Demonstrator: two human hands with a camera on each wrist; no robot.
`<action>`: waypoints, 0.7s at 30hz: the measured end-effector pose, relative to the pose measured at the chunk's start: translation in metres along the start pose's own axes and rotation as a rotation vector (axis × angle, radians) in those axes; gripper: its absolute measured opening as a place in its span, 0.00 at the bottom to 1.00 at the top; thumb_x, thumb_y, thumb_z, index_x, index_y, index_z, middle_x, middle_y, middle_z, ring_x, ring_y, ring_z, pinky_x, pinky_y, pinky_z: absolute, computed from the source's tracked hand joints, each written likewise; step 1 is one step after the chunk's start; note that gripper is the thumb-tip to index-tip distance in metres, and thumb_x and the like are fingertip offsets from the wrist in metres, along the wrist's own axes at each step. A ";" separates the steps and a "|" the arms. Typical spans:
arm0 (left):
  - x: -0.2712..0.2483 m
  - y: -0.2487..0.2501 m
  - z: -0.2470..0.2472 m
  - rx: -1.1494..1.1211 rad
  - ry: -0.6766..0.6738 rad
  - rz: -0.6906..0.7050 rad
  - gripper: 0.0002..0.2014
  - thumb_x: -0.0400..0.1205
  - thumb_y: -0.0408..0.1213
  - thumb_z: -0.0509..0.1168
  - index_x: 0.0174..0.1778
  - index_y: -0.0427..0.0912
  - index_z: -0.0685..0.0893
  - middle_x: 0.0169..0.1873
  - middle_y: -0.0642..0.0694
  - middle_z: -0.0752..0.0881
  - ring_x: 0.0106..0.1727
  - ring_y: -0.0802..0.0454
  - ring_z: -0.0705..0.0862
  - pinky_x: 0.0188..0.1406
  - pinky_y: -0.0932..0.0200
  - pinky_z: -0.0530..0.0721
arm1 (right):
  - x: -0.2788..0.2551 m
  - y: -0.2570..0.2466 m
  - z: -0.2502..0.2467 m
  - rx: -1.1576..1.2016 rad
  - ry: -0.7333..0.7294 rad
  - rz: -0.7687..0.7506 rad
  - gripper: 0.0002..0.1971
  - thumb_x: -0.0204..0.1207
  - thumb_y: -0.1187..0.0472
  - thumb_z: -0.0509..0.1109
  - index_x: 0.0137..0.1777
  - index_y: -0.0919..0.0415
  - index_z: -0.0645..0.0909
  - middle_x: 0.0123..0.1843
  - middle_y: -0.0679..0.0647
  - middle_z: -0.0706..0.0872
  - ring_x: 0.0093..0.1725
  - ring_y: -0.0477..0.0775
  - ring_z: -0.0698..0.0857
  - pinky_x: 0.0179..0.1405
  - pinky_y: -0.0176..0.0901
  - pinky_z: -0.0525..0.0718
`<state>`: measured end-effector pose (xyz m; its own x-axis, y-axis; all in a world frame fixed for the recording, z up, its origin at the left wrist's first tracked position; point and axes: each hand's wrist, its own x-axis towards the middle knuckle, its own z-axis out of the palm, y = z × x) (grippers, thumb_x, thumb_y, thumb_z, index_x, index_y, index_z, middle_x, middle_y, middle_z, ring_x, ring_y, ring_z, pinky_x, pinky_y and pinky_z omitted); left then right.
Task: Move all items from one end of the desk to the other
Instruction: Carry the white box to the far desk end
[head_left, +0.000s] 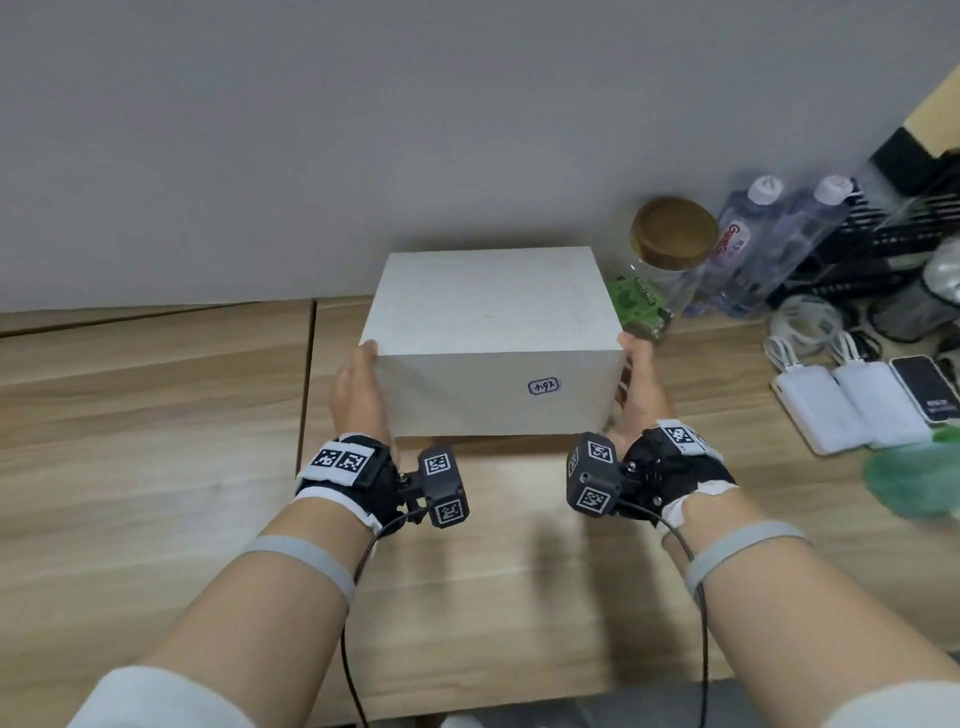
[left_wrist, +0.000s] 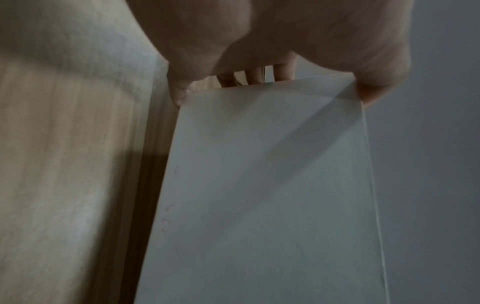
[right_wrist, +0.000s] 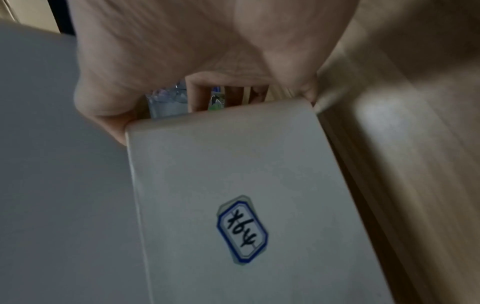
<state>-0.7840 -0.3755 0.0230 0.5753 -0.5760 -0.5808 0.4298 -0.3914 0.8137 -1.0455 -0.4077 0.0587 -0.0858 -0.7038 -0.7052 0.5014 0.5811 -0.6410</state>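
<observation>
A white box (head_left: 493, 322) with a small blue-edged handwritten label (head_left: 543, 386) on its near face is in the middle of the wooden desk (head_left: 156, 415). My left hand (head_left: 358, 384) grips its left side, thumb at the top edge. My right hand (head_left: 636, 384) grips the right side the same way. A shadow under the box suggests it hangs slightly off the desk. In the left wrist view the box (left_wrist: 272, 185) is below my left hand (left_wrist: 259, 51), fingers curled round its edge. In the right wrist view the labelled box (right_wrist: 233, 185) is gripped by my right hand (right_wrist: 207, 51).
Right of the box stand a glass jar with a brown lid (head_left: 670, 234) and two water bottles (head_left: 748, 234). Further right are a black rack (head_left: 909, 234), two white power banks (head_left: 810, 410), a phone (head_left: 924, 387) and cables. A seam (head_left: 306, 374) splits the desk; a wall runs behind.
</observation>
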 end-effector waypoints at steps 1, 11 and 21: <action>-0.001 -0.003 0.006 -0.024 0.006 -0.004 0.31 0.61 0.70 0.73 0.56 0.57 0.86 0.60 0.49 0.89 0.62 0.43 0.87 0.66 0.35 0.82 | 0.009 -0.002 -0.004 0.006 -0.002 0.002 0.18 0.71 0.44 0.75 0.54 0.55 0.84 0.43 0.53 0.89 0.42 0.55 0.89 0.50 0.66 0.89; 0.009 -0.022 0.035 -0.035 -0.040 0.000 0.46 0.54 0.83 0.69 0.68 0.69 0.81 0.68 0.63 0.85 0.72 0.53 0.81 0.76 0.41 0.73 | 0.050 -0.011 -0.014 -0.027 -0.038 -0.019 0.19 0.73 0.38 0.71 0.55 0.51 0.86 0.35 0.47 0.93 0.41 0.51 0.90 0.54 0.54 0.87; -0.017 -0.042 0.027 -0.127 -0.116 -0.081 0.41 0.66 0.64 0.74 0.76 0.55 0.77 0.76 0.52 0.78 0.79 0.46 0.74 0.74 0.38 0.77 | 0.053 0.000 -0.027 -0.016 -0.002 -0.020 0.17 0.75 0.43 0.72 0.58 0.51 0.83 0.54 0.49 0.89 0.58 0.54 0.86 0.64 0.52 0.81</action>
<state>-0.8303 -0.3687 -0.0005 0.4542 -0.6278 -0.6322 0.5599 -0.3508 0.7506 -1.0735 -0.4331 0.0130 -0.0940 -0.7161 -0.6916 0.4854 0.5735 -0.6599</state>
